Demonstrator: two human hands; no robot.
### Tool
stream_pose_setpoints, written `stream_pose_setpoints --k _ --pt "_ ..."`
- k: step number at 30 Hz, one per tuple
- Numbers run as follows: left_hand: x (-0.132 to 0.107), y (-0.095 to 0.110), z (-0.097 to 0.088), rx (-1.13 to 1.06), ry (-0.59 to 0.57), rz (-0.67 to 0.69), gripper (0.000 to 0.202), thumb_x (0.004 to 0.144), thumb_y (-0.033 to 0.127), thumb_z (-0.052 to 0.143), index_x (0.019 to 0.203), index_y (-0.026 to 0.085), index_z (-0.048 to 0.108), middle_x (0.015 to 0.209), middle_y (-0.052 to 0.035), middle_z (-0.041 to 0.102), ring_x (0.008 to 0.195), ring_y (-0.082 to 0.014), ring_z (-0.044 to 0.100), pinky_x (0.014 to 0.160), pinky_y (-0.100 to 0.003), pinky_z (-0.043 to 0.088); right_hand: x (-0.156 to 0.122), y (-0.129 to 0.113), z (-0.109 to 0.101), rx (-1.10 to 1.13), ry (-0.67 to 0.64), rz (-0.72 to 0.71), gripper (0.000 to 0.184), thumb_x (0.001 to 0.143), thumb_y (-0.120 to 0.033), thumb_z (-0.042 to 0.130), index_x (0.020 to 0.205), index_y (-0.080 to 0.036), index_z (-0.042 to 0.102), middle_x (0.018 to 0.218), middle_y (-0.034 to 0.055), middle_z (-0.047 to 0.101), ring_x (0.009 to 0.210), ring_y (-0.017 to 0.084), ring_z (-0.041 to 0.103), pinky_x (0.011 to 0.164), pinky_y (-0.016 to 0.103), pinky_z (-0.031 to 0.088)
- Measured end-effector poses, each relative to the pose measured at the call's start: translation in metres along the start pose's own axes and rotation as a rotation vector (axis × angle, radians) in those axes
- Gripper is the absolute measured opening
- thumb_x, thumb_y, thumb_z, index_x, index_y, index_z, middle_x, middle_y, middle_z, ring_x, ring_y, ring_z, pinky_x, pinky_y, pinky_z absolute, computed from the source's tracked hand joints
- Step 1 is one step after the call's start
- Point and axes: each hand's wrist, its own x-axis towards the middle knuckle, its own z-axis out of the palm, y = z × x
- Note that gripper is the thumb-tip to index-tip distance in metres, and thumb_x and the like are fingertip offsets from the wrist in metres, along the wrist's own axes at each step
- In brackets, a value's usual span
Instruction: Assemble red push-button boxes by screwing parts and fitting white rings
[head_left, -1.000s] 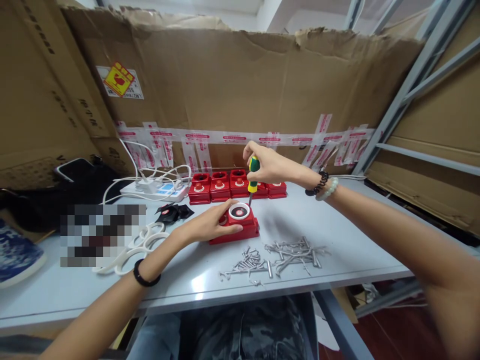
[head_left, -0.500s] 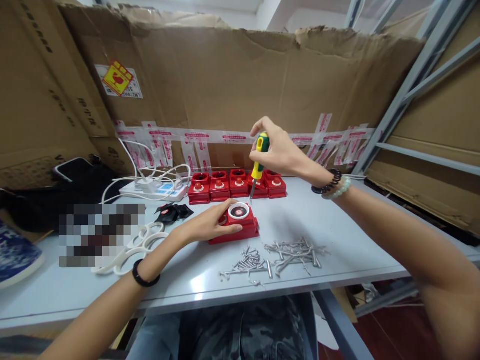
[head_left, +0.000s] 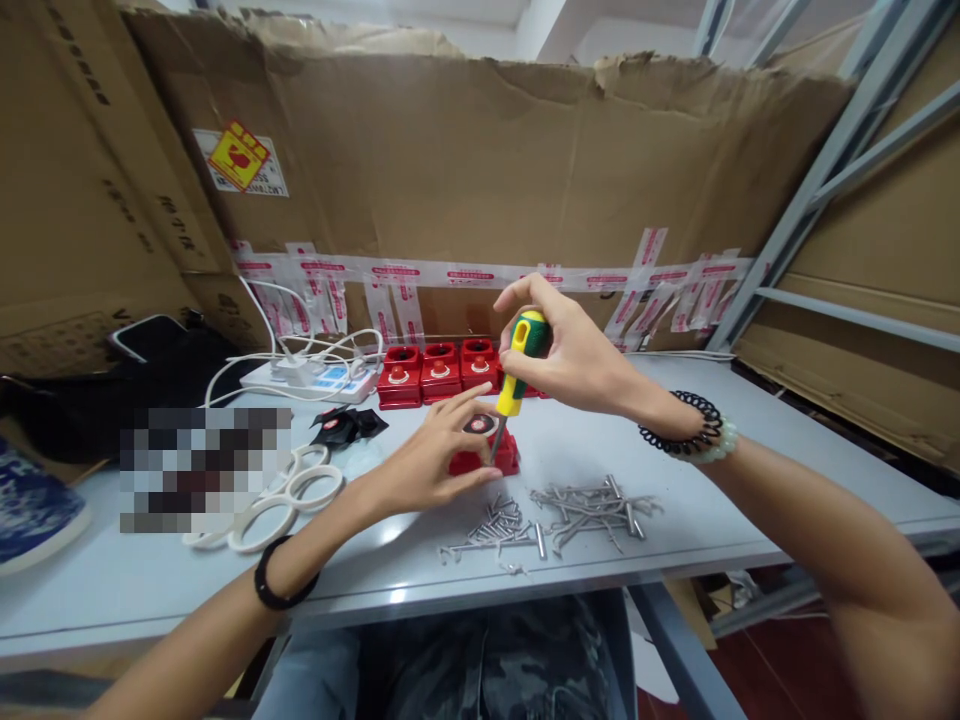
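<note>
gripping screwdriver (head_left: 520,366) in closed right hand (head_left: 574,352), tip down at red box (head_left: 486,452), left hand (head_left: 427,462) loosely curled on box, screws (head_left: 551,512) near on table (head_left: 675,480)

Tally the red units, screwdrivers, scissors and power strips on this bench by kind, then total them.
Red units: 4, three visible in the back row and one under the left hand; more may be hidden behind the right hand
Screwdriver: 1
Scissors: 1
Power strip: 1
Total: 7
</note>
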Motion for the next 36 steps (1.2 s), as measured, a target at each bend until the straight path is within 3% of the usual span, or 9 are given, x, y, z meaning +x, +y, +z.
stream_pose_setpoints --k 5,7,12,15,18,23,28,31,36 --pt "0.001 0.005 0.009 0.049 -0.133 0.05 0.03 0.081 0.052 0.063 0.075 0.024 0.072 0.134 -0.0078 0.048 0.14 -0.0362 0.021 0.109 -0.055 0.024 -0.003 0.005 -0.01 -0.007 0.079 0.005 0.034 0.069 -0.011 0.052 0.1 -0.02 0.041 0.076 -0.0024 0.056 0.065 0.012 0.052 0.06 0.029 0.043" --pt "0.002 0.007 0.009 0.064 -0.134 0.077 0.031 0.078 0.054 0.065 0.078 0.025 0.072 0.135 -0.008 0.048 0.14 -0.0372 0.022 0.109 -0.056 0.023 -0.005 0.009 -0.012 0.001 0.094 0.006 0.035 0.068 -0.011 0.053 0.099 -0.02 0.042 0.075 -0.003 0.056 0.063 0.011 0.051 0.058 0.028 0.043" --pt "-0.001 -0.004 -0.002 0.069 0.022 0.026 0.029 0.087 0.037 0.058 0.112 0.024 0.059 0.149 -0.0088 0.032 0.14 -0.0329 0.022 0.11 -0.053 0.027 -0.005 0.019 -0.01 0.007 0.134 0.011 0.034 0.068 -0.013 0.055 0.099 -0.019 0.044 0.075 -0.0027 0.056 0.062 0.011 0.051 0.057 0.028 0.043" --pt "-0.003 -0.019 -0.008 -0.002 -0.04 -0.014 0.046 0.087 0.029 0.055 0.131 0.026 0.044 0.147 -0.0094 0.035 0.134 -0.0297 0.035 0.106 -0.047 0.035 -0.004 0.021 -0.009 0.0 0.157 -0.001 0.032 0.069 -0.014 0.055 0.099 -0.018 0.045 0.075 -0.0024 0.056 0.062 0.011 0.051 0.058 0.028 0.043" --pt "-0.002 -0.029 -0.009 -0.074 -0.108 -0.042 0.051 0.088 0.03 0.052 0.138 0.03 0.038 0.138 -0.007 0.044 0.123 -0.0261 0.047 0.101 -0.042 0.042 -0.004 0.023 -0.008 0.011 0.159 -0.009 0.032 0.07 -0.015 0.056 0.1 -0.018 0.045 0.076 -0.002 0.057 0.062 0.011 0.051 0.057 0.028 0.043" --pt "0.006 -0.039 -0.004 0.061 0.001 -0.228 0.053 0.086 0.043 0.056 0.136 0.029 0.044 0.119 -0.0086 0.049 0.106 -0.0282 0.053 0.094 -0.047 0.044 -0.002 0.027 -0.007 0.016 0.167 -0.009 0.032 0.071 -0.017 0.056 0.101 -0.018 0.044 0.076 -0.002 0.056 0.063 0.011 0.051 0.059 0.028 0.043" --pt "0.008 -0.052 -0.005 0.089 0.183 -0.478 0.061 0.08 0.061 0.055 0.124 0.02 0.056 0.101 -0.0068 0.045 0.091 -0.0246 0.057 0.089 -0.043 0.046 0.0 0.028 0.0 -0.001 0.176 0.003 0.03 0.072 -0.018 0.056 0.1 -0.018 0.044 0.074 -0.0025 0.055 0.062 0.011 0.05 0.059 0.027 0.042" --pt "0.003 -0.057 -0.01 -0.011 0.129 -0.464 0.055 0.085 0.06 0.049 0.125 0.023 0.055 0.104 -0.0064 0.048 0.093 -0.0233 0.057 0.089 -0.042 0.046 0.001 0.029 0.009 -0.031 0.197 -0.002 0.028 0.074 -0.02 0.056 0.1 -0.019 0.044 0.074 -0.0035 0.052 0.061 0.01 0.047 0.059 0.027 0.041" --pt "-0.001 -0.06 -0.011 -0.183 0.089 -0.379 0.05 0.08 0.049 0.061 0.12 0.021 0.054 0.116 -0.0089 0.056 0.09 -0.0228 0.059 0.078 -0.037 0.049 0.0 0.033 0.025 -0.058 0.204 -0.055 0.023 0.078 -0.023 0.056 0.098 -0.018 0.048 0.073 -0.0045 0.048 0.06 0.008 0.044 0.058 0.026 0.039"
